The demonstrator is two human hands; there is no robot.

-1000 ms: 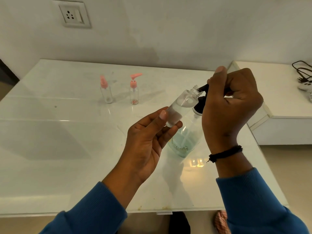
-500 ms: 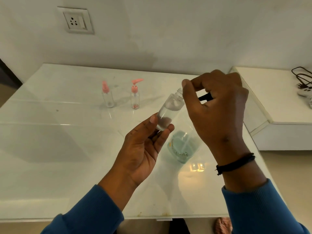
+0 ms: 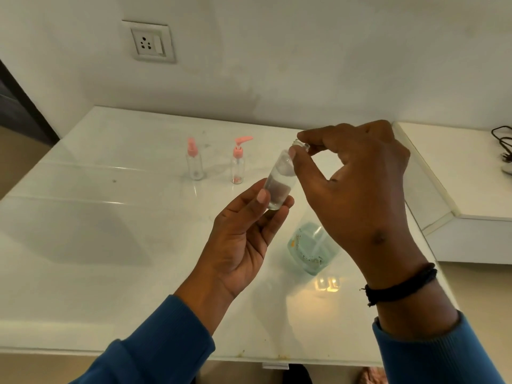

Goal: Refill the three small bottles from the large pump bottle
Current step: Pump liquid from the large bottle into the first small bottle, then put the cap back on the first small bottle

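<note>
Above glossy white table (image 3: 110, 273): left hand (image 3: 241, 234) grips small clear plastic bottle (image 3: 278, 184), tilted, uncapped; right hand (image 3: 357, 187) pinches its threaded neck. Below: teal-tinted large pump bottle (image 3: 307, 248). Farther back: two pink-capped small bottles (image 3: 194, 162), upright.

The left hand (image 3: 243, 234) is in the middle of the frame, palm turned up and toward the person. Its thumb and curled fingers (image 3: 286, 202) pinch the lower end of a small clear bottle (image 3: 278, 187), which is tilted to the upper right. The left forearm, in a blue sleeve, comes from the lower left. The right hand (image 3: 357, 189) is at the centre right, back of the hand toward the camera. Its thumb and forefinger pinch the open neck of the bottle. A black band is around the right wrist.
</note>
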